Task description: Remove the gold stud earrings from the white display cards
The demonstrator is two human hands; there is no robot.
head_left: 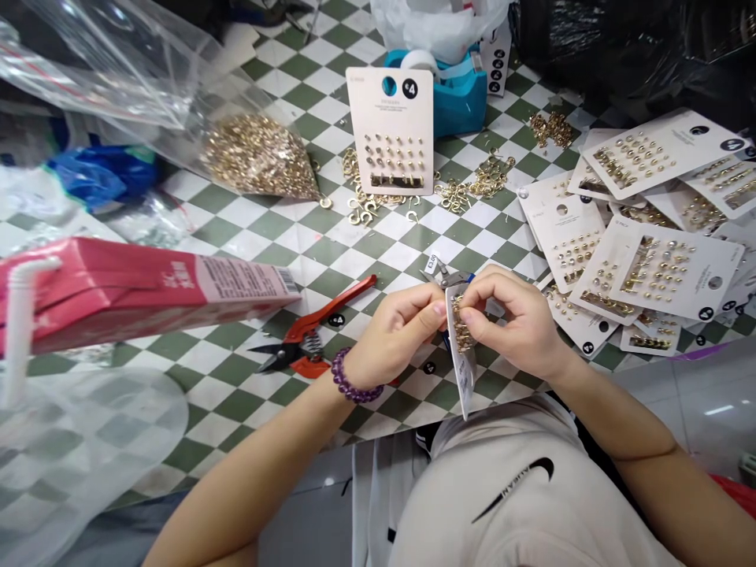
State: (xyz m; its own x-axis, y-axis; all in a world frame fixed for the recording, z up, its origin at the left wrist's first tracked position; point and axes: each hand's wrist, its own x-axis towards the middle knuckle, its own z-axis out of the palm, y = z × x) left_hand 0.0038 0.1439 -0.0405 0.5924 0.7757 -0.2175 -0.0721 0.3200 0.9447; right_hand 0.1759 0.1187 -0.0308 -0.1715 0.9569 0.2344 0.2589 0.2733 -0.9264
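Between my two hands an earring card (464, 382) stands edge-on, tilted, with gold pieces along its side. My left hand (390, 335), a purple bead bracelet at its wrist, is closed on the card's left edge with thumb and fingers. My right hand (520, 323) is closed too, thumb and forefinger pinching at the gold pieces on the card; the exact piece under the fingertips is hidden. Behind the card lie pliers (454, 277), partly covered by my hands. Red-handled pruning shears (313, 339) rest left of my left hand.
Another earring card (390, 130) leans against a blue tape dispenser (466, 102), loose gold hoops (493, 175) around it. Many filled cards (679, 268) are piled at right. A bag of gold pieces (253, 153) and a pink drink carton (142, 291) with a straw stand left.
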